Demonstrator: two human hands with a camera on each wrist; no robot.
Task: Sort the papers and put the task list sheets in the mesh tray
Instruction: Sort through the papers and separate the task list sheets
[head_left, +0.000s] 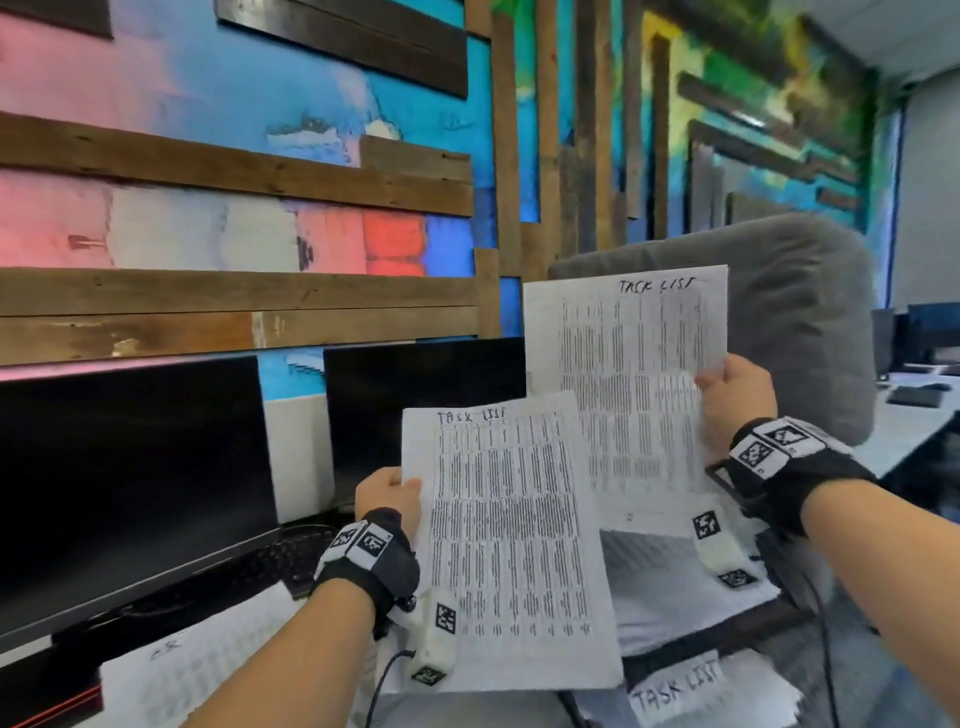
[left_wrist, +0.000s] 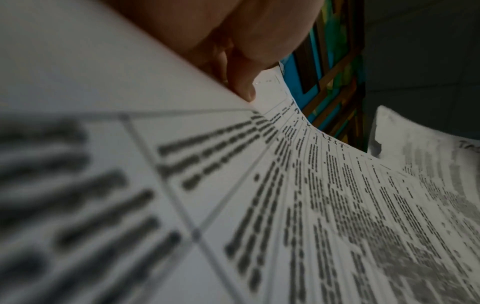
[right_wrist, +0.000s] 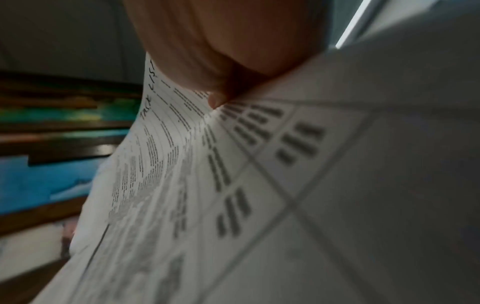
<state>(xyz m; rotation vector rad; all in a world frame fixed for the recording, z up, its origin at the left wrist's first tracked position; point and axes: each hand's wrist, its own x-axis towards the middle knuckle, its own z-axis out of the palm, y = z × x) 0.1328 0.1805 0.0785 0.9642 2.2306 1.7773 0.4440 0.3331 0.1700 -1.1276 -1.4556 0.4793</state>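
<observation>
We raise both forearms before us. Our left hand (head_left: 387, 499) pinches the near task list sheet (head_left: 511, 540) by its left edge. Our right hand (head_left: 737, 400) pinches the far task list sheet (head_left: 631, 374) at its right edge.

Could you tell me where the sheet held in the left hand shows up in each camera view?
Head: the left-hand sheet stands low and centre, overlapping the right-hand sheet.
Left wrist: it fills the lower frame, pinched under the thumb.
Right wrist: I cannot tell; the page filling this view is the right hand's own.
Shared landmark: the painted wall with wooden slats.
</observation>
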